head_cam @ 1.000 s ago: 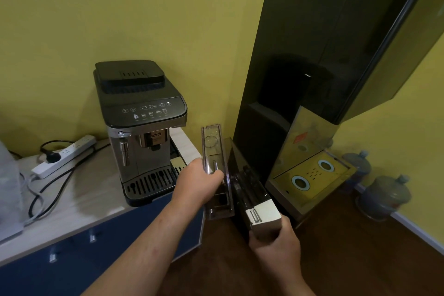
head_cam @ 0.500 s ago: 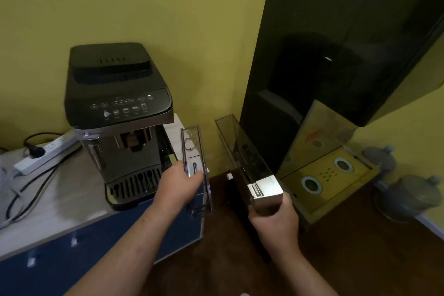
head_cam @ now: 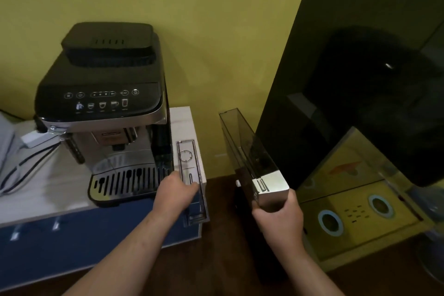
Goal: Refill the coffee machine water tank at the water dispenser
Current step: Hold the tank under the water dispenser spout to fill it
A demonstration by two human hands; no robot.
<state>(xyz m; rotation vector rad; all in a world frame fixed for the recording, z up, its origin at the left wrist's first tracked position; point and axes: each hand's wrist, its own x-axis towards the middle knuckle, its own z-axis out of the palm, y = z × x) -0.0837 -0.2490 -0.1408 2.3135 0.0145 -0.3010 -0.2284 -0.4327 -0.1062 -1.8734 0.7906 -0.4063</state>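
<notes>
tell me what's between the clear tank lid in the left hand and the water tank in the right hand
Nothing solid: in the head view the gap between the tank lid and the water tank shows only yellow wall and dark brown floor.

Both bare forearms reach forward from the bottom of the view, well apart from each other. The left hand is seen from its back, wrist nearly straight, with the fingers curled around the long edge of a clear, narrow rectangular plastic lid, which it holds tilted with one end low and toward the body. The right hand sits lower and nearer the body, its wrist bent slightly upward. Its fingers and thumb wrap from below around the silver-faced near end of a smoky transparent, narrow plastic water tank, gripping it closed and carrying it in the air.
</notes>
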